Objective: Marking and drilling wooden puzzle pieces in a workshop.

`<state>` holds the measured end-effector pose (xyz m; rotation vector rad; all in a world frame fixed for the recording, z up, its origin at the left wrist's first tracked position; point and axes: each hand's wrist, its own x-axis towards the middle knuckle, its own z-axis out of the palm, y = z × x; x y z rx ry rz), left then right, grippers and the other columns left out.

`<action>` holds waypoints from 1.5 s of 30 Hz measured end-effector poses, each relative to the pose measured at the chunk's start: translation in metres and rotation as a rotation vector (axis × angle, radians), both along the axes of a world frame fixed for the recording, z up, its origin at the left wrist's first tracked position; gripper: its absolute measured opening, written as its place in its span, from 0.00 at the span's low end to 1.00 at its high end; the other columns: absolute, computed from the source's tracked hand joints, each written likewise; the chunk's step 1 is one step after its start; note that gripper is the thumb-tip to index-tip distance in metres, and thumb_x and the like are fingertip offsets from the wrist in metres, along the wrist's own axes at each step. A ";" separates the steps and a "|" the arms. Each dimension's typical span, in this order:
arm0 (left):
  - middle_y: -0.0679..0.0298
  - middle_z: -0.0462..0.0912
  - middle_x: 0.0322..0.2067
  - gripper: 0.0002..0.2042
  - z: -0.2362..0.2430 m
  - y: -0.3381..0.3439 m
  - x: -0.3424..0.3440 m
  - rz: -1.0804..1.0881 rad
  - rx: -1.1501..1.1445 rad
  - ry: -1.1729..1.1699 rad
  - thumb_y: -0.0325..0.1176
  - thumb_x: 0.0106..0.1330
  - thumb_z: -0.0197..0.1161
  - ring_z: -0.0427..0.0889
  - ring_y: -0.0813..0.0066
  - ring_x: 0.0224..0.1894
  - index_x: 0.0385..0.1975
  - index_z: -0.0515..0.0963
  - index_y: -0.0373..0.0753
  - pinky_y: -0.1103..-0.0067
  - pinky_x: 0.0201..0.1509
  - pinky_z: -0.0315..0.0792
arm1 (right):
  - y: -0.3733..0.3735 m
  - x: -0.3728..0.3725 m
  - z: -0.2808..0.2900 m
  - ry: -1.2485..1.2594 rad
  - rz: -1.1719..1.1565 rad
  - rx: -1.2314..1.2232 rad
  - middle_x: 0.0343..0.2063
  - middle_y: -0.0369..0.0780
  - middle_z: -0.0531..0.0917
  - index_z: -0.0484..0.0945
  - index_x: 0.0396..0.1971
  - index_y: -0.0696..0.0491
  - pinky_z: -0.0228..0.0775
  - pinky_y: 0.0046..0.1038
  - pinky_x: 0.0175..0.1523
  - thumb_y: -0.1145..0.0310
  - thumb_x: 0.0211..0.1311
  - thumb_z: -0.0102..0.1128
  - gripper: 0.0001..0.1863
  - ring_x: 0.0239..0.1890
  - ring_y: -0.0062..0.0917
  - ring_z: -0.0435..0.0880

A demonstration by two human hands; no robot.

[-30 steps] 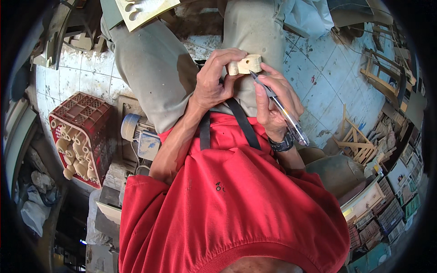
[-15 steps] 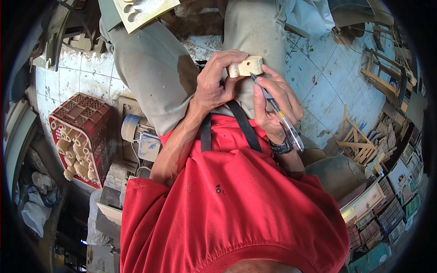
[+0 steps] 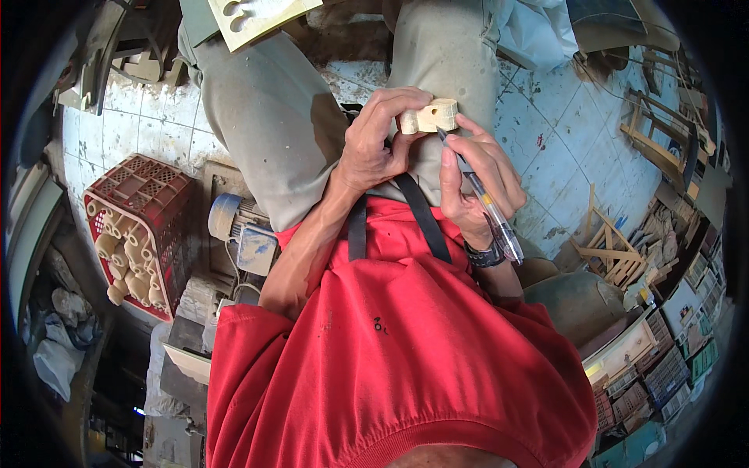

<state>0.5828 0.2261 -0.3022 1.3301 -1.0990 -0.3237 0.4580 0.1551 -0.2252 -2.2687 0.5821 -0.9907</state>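
Note:
Between the thumb and fingers of my left hand (image 3: 380, 134) is a small pale wooden piece (image 3: 437, 115), rounded in outline with a dark hole in its face. My left hand is closed on its left end, and part of the wood is hidden behind the fingers. A clear-barrelled pen (image 3: 491, 204) is gripped in my right hand (image 3: 481, 173). Its dark tip touches or nearly touches the lower edge of the wood; I cannot tell which. My right hand's outer fingers lie close to the wood's right end. Both hands are above my lap.
On the left, a red plastic crate (image 3: 148, 183) holds several pale turned wooden pieces (image 3: 129, 253). A blue-and-grey motor (image 3: 238, 222) stands beside it. A flat board with rounded cutouts (image 3: 265, 17) lies at the top. Wood scraps (image 3: 612, 246) and stacked crates (image 3: 667, 378) are at right.
Both hands, with the wood and the pen, appear slightly further right in the picture, as does the surrounding scene. The wood looks slightly turned. Both holds are unchanged.

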 end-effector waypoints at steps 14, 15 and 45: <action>0.54 0.84 0.41 0.19 -0.001 0.000 0.000 -0.009 -0.003 -0.006 0.14 0.51 0.65 0.83 0.58 0.46 0.44 0.73 0.33 0.71 0.51 0.76 | 0.000 -0.001 -0.001 0.000 0.008 -0.012 0.23 0.44 0.78 0.78 0.32 0.64 0.82 0.43 0.47 0.85 0.49 0.62 0.08 0.26 0.35 0.82; 0.54 0.84 0.41 0.19 -0.001 0.000 0.000 -0.010 -0.005 -0.007 0.14 0.51 0.65 0.83 0.58 0.46 0.44 0.73 0.33 0.71 0.51 0.76 | 0.000 -0.001 -0.002 0.000 0.007 -0.012 0.23 0.44 0.78 0.78 0.32 0.64 0.82 0.43 0.47 0.85 0.49 0.62 0.08 0.26 0.35 0.82; 0.54 0.84 0.42 0.19 -0.002 0.001 0.000 -0.001 -0.002 -0.013 0.14 0.51 0.64 0.83 0.58 0.47 0.44 0.73 0.33 0.71 0.52 0.75 | 0.000 0.001 0.001 0.011 -0.013 -0.007 0.24 0.44 0.79 0.78 0.33 0.64 0.82 0.43 0.47 0.84 0.51 0.62 0.08 0.26 0.35 0.82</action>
